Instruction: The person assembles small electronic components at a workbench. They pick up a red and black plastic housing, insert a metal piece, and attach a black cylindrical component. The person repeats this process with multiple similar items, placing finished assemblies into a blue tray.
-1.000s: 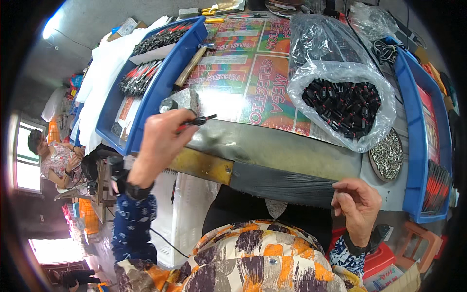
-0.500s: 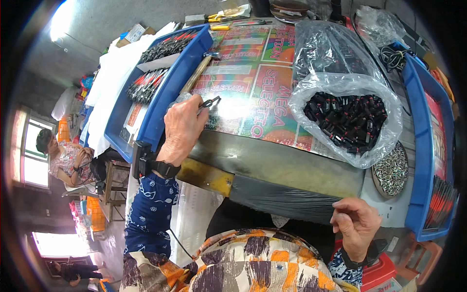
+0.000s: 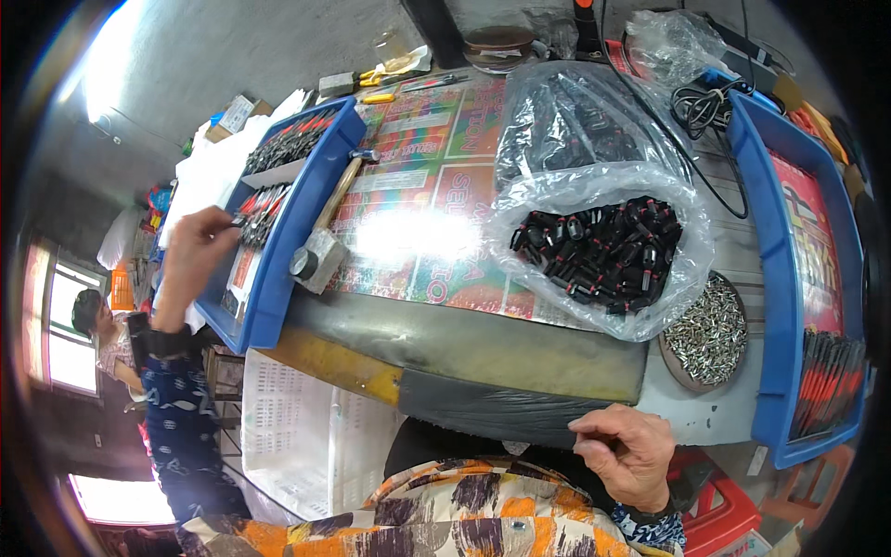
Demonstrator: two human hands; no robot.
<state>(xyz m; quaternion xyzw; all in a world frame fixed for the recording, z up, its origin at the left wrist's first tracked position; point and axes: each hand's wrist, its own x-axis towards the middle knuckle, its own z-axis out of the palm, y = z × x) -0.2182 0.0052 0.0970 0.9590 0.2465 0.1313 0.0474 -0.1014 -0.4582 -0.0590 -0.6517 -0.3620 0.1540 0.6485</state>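
My left hand (image 3: pixel 197 255) is over the blue tray (image 3: pixel 278 269) at the left, thumb and fingers pinched on a slim black piece at their tips. Most of that piece is hidden or too small to make out. Bundles of black-and-red slim pieces (image 3: pixel 264 206) lie in the tray beside my fingertips. Low at the right, my right hand (image 3: pixel 631 455) hovers in front of the bench edge, its fingers loosely curled, the thumb apart, nothing seen between them. A clear plastic bag (image 3: pixel 520 200) of black parts (image 3: pixel 603 255) lies open on the bench.
A hammer (image 3: pixel 339 186) and a metal block (image 3: pixel 320 260) are beside the left tray. Small metal pieces fill a round dish (image 3: pixel 664 357). Another blue tray (image 3: pixel 780 371) with black-and-red pieces stands at the right. A white plastic crate (image 3: pixel 288 418) sits below; a red stool (image 3: pixel 719 501) is lower right.
My left hand has moved left from above the bench to the left tray with the slim black piece. The view has shifted; my right hand keeps its loose curl.
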